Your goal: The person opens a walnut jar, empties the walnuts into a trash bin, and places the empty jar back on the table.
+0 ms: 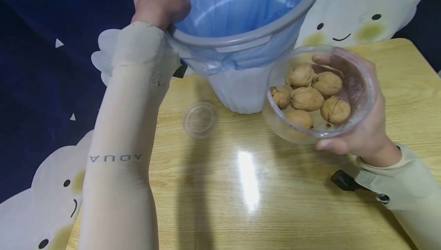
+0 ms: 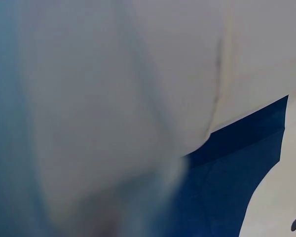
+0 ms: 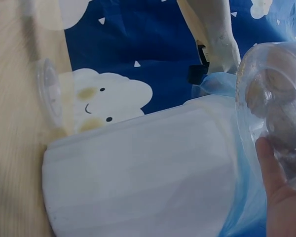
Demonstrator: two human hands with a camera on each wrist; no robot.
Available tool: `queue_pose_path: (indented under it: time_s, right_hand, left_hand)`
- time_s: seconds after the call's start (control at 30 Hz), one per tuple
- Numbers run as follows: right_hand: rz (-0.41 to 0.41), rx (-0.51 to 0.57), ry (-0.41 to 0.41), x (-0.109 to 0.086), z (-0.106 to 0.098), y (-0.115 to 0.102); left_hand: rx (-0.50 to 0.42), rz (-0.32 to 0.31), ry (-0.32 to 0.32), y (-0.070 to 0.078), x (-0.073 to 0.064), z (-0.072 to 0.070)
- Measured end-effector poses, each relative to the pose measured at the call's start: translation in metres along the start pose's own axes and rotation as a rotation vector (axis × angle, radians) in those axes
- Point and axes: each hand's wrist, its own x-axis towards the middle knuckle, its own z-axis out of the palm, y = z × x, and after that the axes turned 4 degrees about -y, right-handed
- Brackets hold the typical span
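Observation:
A trash bin [image 1: 237, 93] with a white body and grey rim stands on the table, lined with a blue plastic bag [image 1: 241, 12]. My left hand [image 1: 160, 5] grips the bin's rim at the upper left; its fingertips are partly hidden. In my right hand [image 1: 372, 123] is a clear plastic bowl [image 1: 280, 127], held tilted just right of the bin, thumb at the near side. Several whole walnuts [image 1: 307, 98] lie inside it. The right wrist view shows the bowl [image 3: 246, 89] beside the bag-covered top of the bin. The left wrist view is mostly blurred plastic.
A small clear round lid [image 1: 201, 120] lies on the wooden table [image 1: 220, 211], left of the bin's base. A black object [image 1: 344, 181] sits by my right sleeve. Cloud-shaped prints [image 1: 365, 8] decorate the dark blue cloth around the table.

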Motion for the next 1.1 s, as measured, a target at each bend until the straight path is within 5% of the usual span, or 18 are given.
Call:
queue_pose_path:
  time_s: [1.1]
  right_hand:
    - [0.006, -0.106, 0.042, 0.022, -0.011, -0.006]
  left_hand:
    - [-0.002, -0.023, 0.005, -0.001, 0.002, 0.003]
